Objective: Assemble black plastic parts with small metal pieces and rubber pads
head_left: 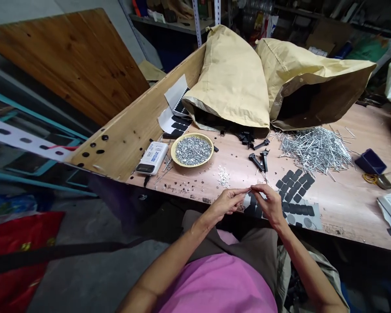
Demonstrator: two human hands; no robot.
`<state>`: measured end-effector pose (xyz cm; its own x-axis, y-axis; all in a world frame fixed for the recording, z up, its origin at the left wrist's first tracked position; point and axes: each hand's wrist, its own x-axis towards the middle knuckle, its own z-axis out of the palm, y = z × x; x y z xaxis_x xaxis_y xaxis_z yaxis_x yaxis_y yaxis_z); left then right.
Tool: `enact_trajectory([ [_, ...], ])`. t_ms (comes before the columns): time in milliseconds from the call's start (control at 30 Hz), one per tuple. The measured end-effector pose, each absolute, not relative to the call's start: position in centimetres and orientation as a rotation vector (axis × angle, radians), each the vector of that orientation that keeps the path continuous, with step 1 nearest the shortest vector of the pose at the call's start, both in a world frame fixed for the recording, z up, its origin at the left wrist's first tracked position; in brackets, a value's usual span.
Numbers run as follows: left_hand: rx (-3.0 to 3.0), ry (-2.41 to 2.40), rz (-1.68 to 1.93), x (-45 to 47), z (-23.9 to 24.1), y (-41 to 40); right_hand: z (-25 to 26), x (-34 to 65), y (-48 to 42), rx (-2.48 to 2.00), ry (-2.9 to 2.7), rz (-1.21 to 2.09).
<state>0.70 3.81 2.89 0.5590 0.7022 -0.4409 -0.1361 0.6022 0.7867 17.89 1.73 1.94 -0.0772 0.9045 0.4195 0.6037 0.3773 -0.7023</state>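
Just over the table's front edge, my left hand (pixel 228 202) and my right hand (pixel 270 205) meet fingertip to fingertip. Both are closed in a pinch around something small that I cannot make out; a thin glint shows between them. Below and beside my right hand lies a grey sheet with black pads (pixel 298 209). Loose black pads (pixel 293 184) lie just behind it. Beyond my fingertips are black plastic clip-like parts (pixel 256 162) with thin metal pins. Left of these is a small scatter of metal nuts or washers (pixel 223 177).
A yellow bowl (pixel 172 153) full of small metal pieces stands beside a white box-like device (pixel 153 158). Large paper sacks (pixel 234 74) lie at the back, one spilling black parts. A heap of metal pins (pixel 316 150) and a dark blue scoop (pixel 371 161) are at the right.
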Motion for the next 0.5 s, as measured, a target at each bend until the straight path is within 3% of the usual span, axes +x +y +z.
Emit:
enact_trajectory([
  [233, 0.896, 0.763, 0.393, 0.6, 3.5, 3.7, 4.2, 20.6, 1.2, -1.247, -1.966, 0.663],
  [500, 1.335, 0.873, 0.71, 2.2, 3.8, 3.0, 5.0, 21.4, 0.4, -1.273, -2.106, 0.565],
])
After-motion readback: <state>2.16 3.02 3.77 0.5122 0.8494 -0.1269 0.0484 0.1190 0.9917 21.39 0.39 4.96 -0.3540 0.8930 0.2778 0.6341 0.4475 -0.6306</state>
